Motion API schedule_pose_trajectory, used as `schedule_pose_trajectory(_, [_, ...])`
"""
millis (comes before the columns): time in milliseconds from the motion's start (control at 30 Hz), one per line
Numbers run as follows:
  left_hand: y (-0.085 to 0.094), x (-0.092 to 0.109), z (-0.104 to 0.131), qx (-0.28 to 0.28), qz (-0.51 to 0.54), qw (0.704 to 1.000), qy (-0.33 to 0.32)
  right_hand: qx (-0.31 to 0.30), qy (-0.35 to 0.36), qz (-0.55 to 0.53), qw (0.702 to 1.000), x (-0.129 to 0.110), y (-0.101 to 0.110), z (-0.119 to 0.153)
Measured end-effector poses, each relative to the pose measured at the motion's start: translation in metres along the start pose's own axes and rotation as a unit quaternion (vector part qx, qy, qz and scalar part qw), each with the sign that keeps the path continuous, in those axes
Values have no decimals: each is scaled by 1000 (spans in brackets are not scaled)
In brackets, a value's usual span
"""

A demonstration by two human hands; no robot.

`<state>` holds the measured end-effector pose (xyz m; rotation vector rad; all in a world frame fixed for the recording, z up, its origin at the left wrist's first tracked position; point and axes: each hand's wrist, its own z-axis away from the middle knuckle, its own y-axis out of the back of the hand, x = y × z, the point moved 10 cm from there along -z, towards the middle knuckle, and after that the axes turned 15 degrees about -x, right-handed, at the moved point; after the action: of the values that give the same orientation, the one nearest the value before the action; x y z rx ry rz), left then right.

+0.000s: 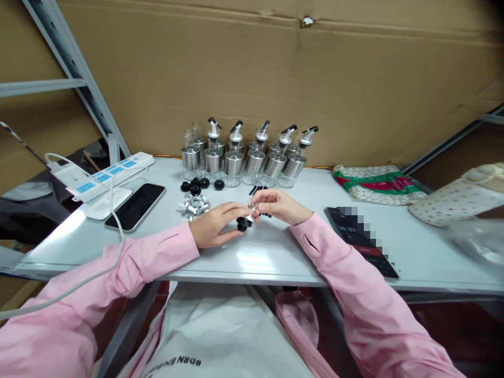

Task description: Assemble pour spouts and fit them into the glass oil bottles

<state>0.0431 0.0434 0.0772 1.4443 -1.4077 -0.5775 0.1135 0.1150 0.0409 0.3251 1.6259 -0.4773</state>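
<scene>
My left hand (216, 226) and my right hand (280, 206) meet over the middle of the table. Between them is a pour spout with a black ribbed stopper (244, 223) at its lower end and a silvery spout part at its top. Left fingers are closed around its side; right thumb and fingers pinch the top. Small black pieces (258, 189) lie just beyond my right hand, some partly hidden by it. Beyond my left hand sit a pile of silvery spout parts (196, 206) and several black stoppers (195, 185).
Behind stand two rows of glass bottles with steel sleeves (255, 161), several topped with spouts. At left are a power strip (114, 173), a dark phone (137, 206) and a white cable (117, 220). Another phone (356, 236), a patterned cloth (378, 185) and a plastic bag (480, 239) lie right.
</scene>
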Motion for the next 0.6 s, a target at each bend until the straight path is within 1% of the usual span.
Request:
schedule_pose_trajectory(133, [-6,0,0,-28,-21,999,2,-3,-8,12,1000,2,-1,-1])
schedule_pose_trajectory(300, [-8,-2,0,-25,-50,998,-1,12,-15,6,1000,5,1,-2])
schedule_pose_trajectory(467, [-11,1,-2,-38,-105,994,6,10,-11,-3,1000,4,-1,-2])
schedule_pose_trajectory(600, [-10,3,-2,-33,-131,991,0,10,-14,-7,1000,6,-2,-2])
